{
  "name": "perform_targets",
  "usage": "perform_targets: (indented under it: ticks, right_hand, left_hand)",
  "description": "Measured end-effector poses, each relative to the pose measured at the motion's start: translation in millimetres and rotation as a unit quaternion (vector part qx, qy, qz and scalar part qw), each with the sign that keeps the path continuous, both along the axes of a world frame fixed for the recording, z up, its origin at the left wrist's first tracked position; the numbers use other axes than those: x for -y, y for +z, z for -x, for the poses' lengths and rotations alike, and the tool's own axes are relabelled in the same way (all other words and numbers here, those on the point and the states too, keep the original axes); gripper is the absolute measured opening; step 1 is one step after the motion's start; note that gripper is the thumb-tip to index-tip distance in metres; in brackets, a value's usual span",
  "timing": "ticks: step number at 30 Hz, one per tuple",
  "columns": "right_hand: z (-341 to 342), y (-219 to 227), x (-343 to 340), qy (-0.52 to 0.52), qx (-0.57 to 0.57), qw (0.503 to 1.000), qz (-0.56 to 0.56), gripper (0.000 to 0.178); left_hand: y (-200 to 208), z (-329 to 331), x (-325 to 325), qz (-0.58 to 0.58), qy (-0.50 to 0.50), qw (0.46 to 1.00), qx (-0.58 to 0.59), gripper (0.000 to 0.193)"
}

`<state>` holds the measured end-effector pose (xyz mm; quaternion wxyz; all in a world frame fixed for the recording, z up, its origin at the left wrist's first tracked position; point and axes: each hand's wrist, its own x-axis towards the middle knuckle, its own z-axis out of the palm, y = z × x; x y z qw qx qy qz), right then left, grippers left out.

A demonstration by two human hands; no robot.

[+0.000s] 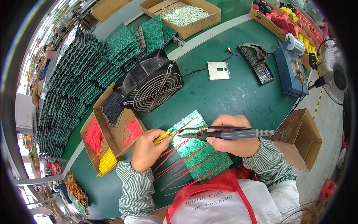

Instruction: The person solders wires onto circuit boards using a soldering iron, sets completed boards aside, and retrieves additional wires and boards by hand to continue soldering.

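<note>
A view from above a round green worktop (238, 93), looking down at a person's two hands soldering wires onto a green circuit board (203, 156) that lies near the worktop's front edge, just ahead of the person's red apron. The left hand (147, 149) is curled, its fingertips pinching a small bundle of yellow wires (163, 137) whose ends touch the board's upper left part. The right hand (233, 140) is closed around the grey handle of a soldering iron (231, 133), held level, with the tip resting on the board right beside the yellow wire ends. Many red wires (182, 164) already stand out from the board and fan toward the front edge. To the left of the board, at the worktop's left edge, open cardboard boxes (108, 138) hold sorted black, red and yellow wires. Behind the board stands a black square fan (151, 84) with a wire grille, and behind that, along the far left edge, lean tall stacks of green circuit boards (85, 63). Toward the far right edge sit a blue soldering station (291, 71), a black iron stand (257, 61) and a small metal plate (219, 70). To do this joint well, it seems wise to keep the wire end still against its pad, touch the iron tip to both at once, and keep the left fingertips well back along the wire from the hot tip
</note>
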<state>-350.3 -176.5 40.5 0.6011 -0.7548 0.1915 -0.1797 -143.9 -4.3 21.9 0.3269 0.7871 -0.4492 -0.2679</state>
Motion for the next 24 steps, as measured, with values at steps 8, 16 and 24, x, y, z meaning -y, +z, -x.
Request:
perform_targets:
  ticks: [8,16,24]
  right_hand:
    - [-9,-2,-1,0.007,-0.013,1.000,-0.016,0.019]
    - [-7,-3,2,0.012,0.002,1.000,0.012,0.018]
    - [1,2,6,-0.011,0.015,1.000,0.004,0.017]
  left_hand:
    - [-1,-4,1,-0.003,-0.014,1.000,-0.005,0.015]
    - [-2,-5,2,-0.001,-0.020,1.000,-0.009,0.014]
    - [0,-5,1,0.006,-0.022,1.000,0.000,0.014]
